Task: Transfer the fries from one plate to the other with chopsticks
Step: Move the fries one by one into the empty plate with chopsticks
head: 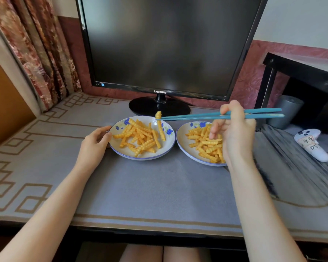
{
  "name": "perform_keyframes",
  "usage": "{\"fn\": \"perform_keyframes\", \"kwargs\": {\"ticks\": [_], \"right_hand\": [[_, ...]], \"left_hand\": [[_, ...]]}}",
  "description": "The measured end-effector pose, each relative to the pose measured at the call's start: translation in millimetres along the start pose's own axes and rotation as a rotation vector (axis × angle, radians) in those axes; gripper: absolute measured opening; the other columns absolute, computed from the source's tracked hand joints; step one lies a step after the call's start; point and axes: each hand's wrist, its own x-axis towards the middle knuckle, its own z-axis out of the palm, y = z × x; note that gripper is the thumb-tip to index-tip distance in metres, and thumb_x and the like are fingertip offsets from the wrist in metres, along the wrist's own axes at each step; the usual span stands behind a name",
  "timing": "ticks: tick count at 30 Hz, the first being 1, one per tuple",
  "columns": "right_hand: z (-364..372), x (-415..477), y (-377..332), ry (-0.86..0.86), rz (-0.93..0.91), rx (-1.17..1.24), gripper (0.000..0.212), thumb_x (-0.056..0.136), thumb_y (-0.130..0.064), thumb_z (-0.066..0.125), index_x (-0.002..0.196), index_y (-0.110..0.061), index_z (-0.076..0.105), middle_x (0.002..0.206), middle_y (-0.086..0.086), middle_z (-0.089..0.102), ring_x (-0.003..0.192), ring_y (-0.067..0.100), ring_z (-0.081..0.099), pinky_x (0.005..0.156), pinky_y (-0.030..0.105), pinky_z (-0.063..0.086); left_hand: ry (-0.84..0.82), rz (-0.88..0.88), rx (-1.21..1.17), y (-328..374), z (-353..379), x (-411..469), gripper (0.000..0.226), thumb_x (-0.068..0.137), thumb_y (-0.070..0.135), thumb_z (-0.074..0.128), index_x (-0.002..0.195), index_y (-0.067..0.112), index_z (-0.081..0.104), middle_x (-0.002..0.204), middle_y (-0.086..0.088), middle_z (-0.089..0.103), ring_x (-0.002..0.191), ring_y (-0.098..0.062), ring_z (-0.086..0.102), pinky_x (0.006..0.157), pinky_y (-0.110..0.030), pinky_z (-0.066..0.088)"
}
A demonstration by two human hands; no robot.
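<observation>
While right hand (pixel 235 129) grips blue chopsticks (pixel 216 116), tips pinching 1 crinkle-cut fry (pixel 158 114) above left plate (pixel 167 146), left hand (pixel 95 140) holds that plate's rim. Carry step, direction unclear. Next: keep pinch steady, release low.

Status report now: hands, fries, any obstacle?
Right hand grips blue chopsticks, pinching one orange crinkle-cut fry above left white plate. Left hand holds its rim. No obstacle seen.
</observation>
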Motion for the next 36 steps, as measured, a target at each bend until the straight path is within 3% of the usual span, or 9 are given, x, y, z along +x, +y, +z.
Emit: {"fn": "perform_keyframes", "kwargs": {"ticks": [2, 6, 10, 13, 16, 18, 26, 33, 36], "right_hand": [[16, -3, 6, -0.058, 0.032, -0.022, 0.028, 0.095, -0.015, 0.041, 0.069, -0.009, 0.049, 0.036, 0.008, 0.043, 0.030, 0.023, 0.040, 0.038, 0.021, 0.033], [42, -9, 29, -0.147, 0.106, -0.077, 0.030, 0.096, -0.015, 0.040, 0.067, -0.009, 0.048, 0.035, 0.007, 0.046, 0.030, 0.022, 0.041, 0.038, 0.021, 0.032], [53, -11, 52, -0.195, 0.123, -0.120, 0.036, 0.099, -0.018, 0.039, 0.067, -0.009, 0.051, 0.037, 0.008, 0.049, 0.029, 0.022, 0.043, 0.036, 0.019, 0.031], [52, -14, 56, -0.238, 0.119, -0.123, 0.037, 0.101, -0.018, 0.038, 0.068, -0.009, 0.052, 0.037, 0.008, 0.049, 0.028, 0.020, 0.043, 0.035, 0.019, 0.031], [46, -16, 53, -0.265, 0.104, -0.119, 0.038, 0.102, -0.019, 0.037, 0.070, -0.009, 0.053, 0.038, 0.008, 0.049, 0.029, 0.020, 0.044, 0.036, 0.021, 0.031], [41, -16, 49, -0.270, 0.089, -0.113, 0.037, 0.102, -0.019, 0.037, 0.070, -0.009, 0.053, 0.039, 0.009, 0.049, 0.030, 0.021, 0.044, 0.038, 0.022, 0.030], [-5, -3, 19, -0.097, -0.003, -0.136, 0.032, 0.099, -0.020, 0.042, 0.070, -0.011, 0.051, 0.037, 0.009, 0.045, 0.030, 0.022, 0.040, 0.037, 0.021, 0.032], [-45, 14, 16, -0.035, -0.128, -0.260, 0.034, 0.102, -0.018, 0.037, 0.071, -0.012, 0.051, 0.037, 0.008, 0.047, 0.029, 0.022, 0.039, 0.040, 0.031, 0.030], [-50, 15, 16, -0.029, -0.157, -0.330, 0.034, 0.101, -0.016, 0.036, 0.070, -0.012, 0.050, 0.037, 0.008, 0.047, 0.028, 0.021, 0.038, 0.038, 0.026, 0.029]], "left_hand": [[-0.004, -0.003, -0.002, 0, 0, 0, 0.028, 0.098, 0.017, 0.051, 0.123, 0.017, 0.063, 0.104, 0.003, 0.068, 0.077, 0.005, 0.063, 0.069, -0.007, 0.044], [-0.003, 0.002, -0.005, 0, -1, -1, 0.028, 0.097, 0.017, 0.051, 0.123, 0.016, 0.063, 0.106, 0.002, 0.068, 0.081, 0.001, 0.064, 0.085, -0.025, 0.048], [-0.006, 0.007, -0.026, -1, 0, 1, 0.026, 0.097, 0.017, 0.051, 0.121, 0.017, 0.063, 0.103, 0.004, 0.067, 0.070, 0.009, 0.064, 0.077, -0.017, 0.048], [-0.005, 0.007, -0.033, -2, 0, 1, 0.026, 0.097, 0.016, 0.051, 0.121, 0.018, 0.063, 0.102, 0.004, 0.067, 0.067, 0.013, 0.063, 0.080, -0.021, 0.048], [-0.007, 0.006, -0.039, -1, 0, 1, 0.025, 0.097, 0.015, 0.051, 0.119, 0.019, 0.063, 0.101, 0.004, 0.067, 0.067, 0.010, 0.064, 0.078, -0.018, 0.049], [-0.004, -0.001, -0.038, 0, 0, 1, 0.025, 0.097, 0.015, 0.052, 0.119, 0.018, 0.064, 0.102, 0.002, 0.068, 0.073, 0.002, 0.066, 0.085, -0.026, 0.051], [-0.014, -0.003, -0.038, 0, 0, 0, 0.027, 0.097, 0.015, 0.051, 0.121, 0.018, 0.063, 0.107, -0.001, 0.068, 0.084, -0.008, 0.067, 0.090, -0.030, 0.050], [-0.016, -0.002, -0.032, 0, 0, 0, 0.027, 0.097, 0.016, 0.051, 0.122, 0.018, 0.063, 0.106, -0.001, 0.068, 0.082, -0.006, 0.065, 0.090, -0.031, 0.049], [-0.015, 0.000, -0.024, -1, 0, 0, 0.028, 0.097, 0.016, 0.051, 0.122, 0.017, 0.063, 0.106, -0.001, 0.068, 0.082, -0.004, 0.065, 0.088, -0.029, 0.048]]}}
